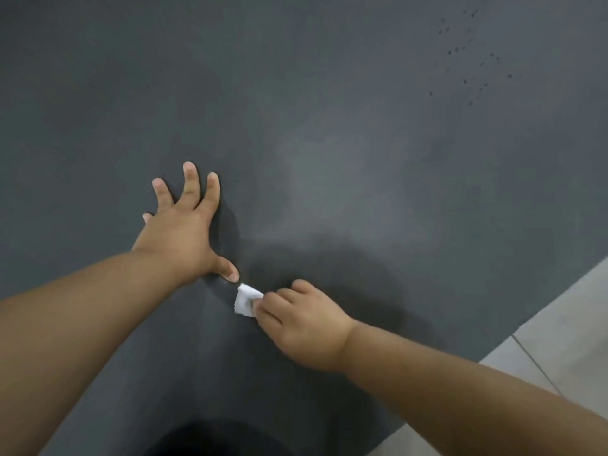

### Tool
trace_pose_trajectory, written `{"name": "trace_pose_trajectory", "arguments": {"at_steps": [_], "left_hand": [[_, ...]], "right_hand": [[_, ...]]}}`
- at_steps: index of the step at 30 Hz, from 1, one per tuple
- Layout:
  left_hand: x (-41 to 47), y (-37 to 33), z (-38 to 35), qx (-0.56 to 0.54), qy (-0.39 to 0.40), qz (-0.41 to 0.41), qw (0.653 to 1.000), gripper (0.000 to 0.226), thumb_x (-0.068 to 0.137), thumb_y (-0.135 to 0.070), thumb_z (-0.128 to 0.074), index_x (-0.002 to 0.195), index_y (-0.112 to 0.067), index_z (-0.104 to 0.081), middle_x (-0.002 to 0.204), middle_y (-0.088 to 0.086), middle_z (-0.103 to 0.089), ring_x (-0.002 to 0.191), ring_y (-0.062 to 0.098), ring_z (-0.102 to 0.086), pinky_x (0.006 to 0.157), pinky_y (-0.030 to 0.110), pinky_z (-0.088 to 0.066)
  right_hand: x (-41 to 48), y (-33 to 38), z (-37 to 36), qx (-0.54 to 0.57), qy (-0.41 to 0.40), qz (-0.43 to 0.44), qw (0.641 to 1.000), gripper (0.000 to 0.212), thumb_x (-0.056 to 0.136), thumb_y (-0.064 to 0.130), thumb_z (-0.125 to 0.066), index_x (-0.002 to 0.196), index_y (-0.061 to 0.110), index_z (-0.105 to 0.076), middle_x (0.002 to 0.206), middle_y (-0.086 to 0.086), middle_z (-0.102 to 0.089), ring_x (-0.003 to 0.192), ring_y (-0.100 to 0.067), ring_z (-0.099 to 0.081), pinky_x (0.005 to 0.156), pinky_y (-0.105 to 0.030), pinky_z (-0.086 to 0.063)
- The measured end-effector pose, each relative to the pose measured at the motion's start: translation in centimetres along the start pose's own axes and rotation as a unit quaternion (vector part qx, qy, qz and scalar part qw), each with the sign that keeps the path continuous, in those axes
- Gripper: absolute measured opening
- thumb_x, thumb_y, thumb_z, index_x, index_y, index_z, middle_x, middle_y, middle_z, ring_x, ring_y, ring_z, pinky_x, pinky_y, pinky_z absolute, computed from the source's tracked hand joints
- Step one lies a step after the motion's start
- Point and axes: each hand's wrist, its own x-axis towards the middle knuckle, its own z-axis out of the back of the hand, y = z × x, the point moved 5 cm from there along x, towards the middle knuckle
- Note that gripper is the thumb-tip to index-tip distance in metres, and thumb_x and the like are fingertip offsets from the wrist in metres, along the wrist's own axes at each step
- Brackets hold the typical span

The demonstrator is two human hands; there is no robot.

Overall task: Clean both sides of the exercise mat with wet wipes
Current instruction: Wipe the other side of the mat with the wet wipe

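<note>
- Exercise mat (329, 126): dark grey, lying flat, filling nearly the whole view; its right edge runs diagonally across the lower right corner. A cluster of small dark specks marks its surface at the upper right. A paler, sheen-like patch sits right of centre.
- Left hand (184, 232): palm down on the mat, fingers straight and spread wide, thumb angled out toward the wipe; fingertips and thumb tip touch the mat surface. Bare forearm enters from the lower left.
- Right hand (302, 327): fingers curled, pinching a wet wipe against the mat; knuckles face up. Bare forearm enters from the lower right.
- Wet wipe (246, 299): white, folded small, on the mat just beside the left thumb tip, its near end covered by the right fingers.
- Floor (566, 324): pale tiles with a visible grout line, lower right, beyond the mat edge.
- Dark shape at bottom centre: unidentifiable.
</note>
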Motion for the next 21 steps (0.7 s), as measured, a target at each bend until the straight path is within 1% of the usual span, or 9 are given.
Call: {"name": "trace_pose_trajectory", "arguments": {"at_steps": [2,4,6,9,11,13,15,18,21], "left_hand": [[0.1,0.0,0.0,-0.001,0.001,0.001,1.0,0.145,0.05,-0.062,-0.081,0.145,-0.029,0.023,0.149,-0.006,0.036,0.14,0.038,0.021,0.111,0.058,-0.018],[0.1,0.1,-0.1,0.002,0.005,0.004,1.0,0.145,0.05,-0.062,-0.081,0.145,-0.029,0.024,0.149,-0.006,0.036,0.14,0.038,0.021,0.111,0.057,-0.018],[0.2,0.1,-0.3,0.007,0.006,0.004,1.0,0.146,0.05,-0.063,-0.08,0.145,-0.029,0.024,0.149,-0.006,0.037,0.14,0.039,0.02,0.111,0.058,-0.019],[0.3,0.1,-0.4,0.009,0.012,0.002,1.0,0.147,0.049,-0.063,-0.08,0.144,-0.027,0.026,0.148,-0.004,0.038,0.139,0.042,0.02,0.11,0.058,-0.02],[0.3,0.1,-0.3,0.01,0.016,-0.001,1.0,0.146,0.05,-0.064,-0.079,0.144,-0.027,0.027,0.147,-0.003,0.039,0.138,0.043,0.021,0.11,0.058,-0.02],[0.3,0.1,-0.2,0.013,0.021,-0.001,1.0,0.145,0.052,-0.065,-0.078,0.144,-0.025,0.027,0.147,-0.001,0.039,0.138,0.044,0.02,0.11,0.058,-0.021],[0.4,0.0,-0.2,0.016,0.022,-0.004,1.0,0.144,0.053,-0.066,-0.076,0.144,-0.025,0.028,0.147,0.001,0.039,0.138,0.045,0.02,0.11,0.057,-0.021],[0.5,0.1,-0.2,0.008,0.026,-0.011,1.0,0.142,0.056,-0.064,-0.077,0.144,-0.024,0.028,0.147,0.001,0.039,0.137,0.046,0.021,0.109,0.058,-0.02],[0.4,0.1,-0.3,0.008,0.034,-0.012,0.999,0.141,0.058,-0.063,-0.076,0.143,-0.023,0.029,0.146,0.002,0.04,0.137,0.047,0.022,0.109,0.059,-0.018]], "right_hand": [[0.8,-2.6,1.2,0.001,-0.023,-0.001,1.0,0.022,0.084,0.013,-0.048,0.072,0.009,-0.066,0.064,-0.006,-0.056,0.051,-0.026,-0.05,0.052,-0.033,-0.025],[1.8,-7.9,3.7,-0.037,-0.07,-0.058,0.995,0.02,0.081,0.012,-0.049,0.073,0.006,-0.067,0.062,-0.011,-0.055,0.047,-0.031,-0.05,0.046,-0.034,-0.028],[2.4,-14.3,6.9,-0.097,-0.111,-0.18,0.973,0.015,0.075,0.005,-0.052,0.08,0.001,-0.066,0.066,-0.018,-0.054,0.048,-0.037,-0.049,0.042,-0.034,-0.033],[2.9,-20.6,10.7,-0.121,-0.111,-0.361,0.918,0.012,0.083,0.002,-0.049,0.084,-0.004,-0.059,0.082,-0.025,-0.052,0.062,-0.04,-0.05,0.051,-0.036,-0.028],[4.0,-21.0,10.7,-0.116,-0.113,-0.394,0.905,0.019,0.09,0.007,-0.045,0.087,-0.006,-0.057,0.088,-0.025,-0.053,0.069,-0.04,-0.05,0.054,-0.037,-0.028],[5.8,-18.1,9.3,-0.093,-0.122,-0.329,0.932,0.02,0.086,0.009,-0.046,0.084,-0.004,-0.061,0.078,-0.023,-0.055,0.059,-0.039,-0.052,0.047,-0.037,-0.034],[6.5,-13.0,6.8,-0.065,-0.116,-0.211,0.968,0.022,0.081,0.011,-0.047,0.082,-0.001,-0.065,0.068,-0.018,-0.055,0.049,-0.036,-0.051,0.04,-0.032,-0.032],[5.3,-5.4,3.2,-0.027,-0.024,-0.043,0.998,0.026,0.081,0.011,-0.045,0.082,0.002,-0.07,0.065,-0.01,-0.056,0.048,-0.029,-0.049,0.045,-0.029,-0.03],[5.5,-5.9,3.7,-0.024,0.014,-0.004,1.0,0.029,0.086,0.013,-0.044,0.078,0.006,-0.07,0.063,-0.007,-0.056,0.05,-0.027,-0.05,0.048,-0.031,-0.029]]}}
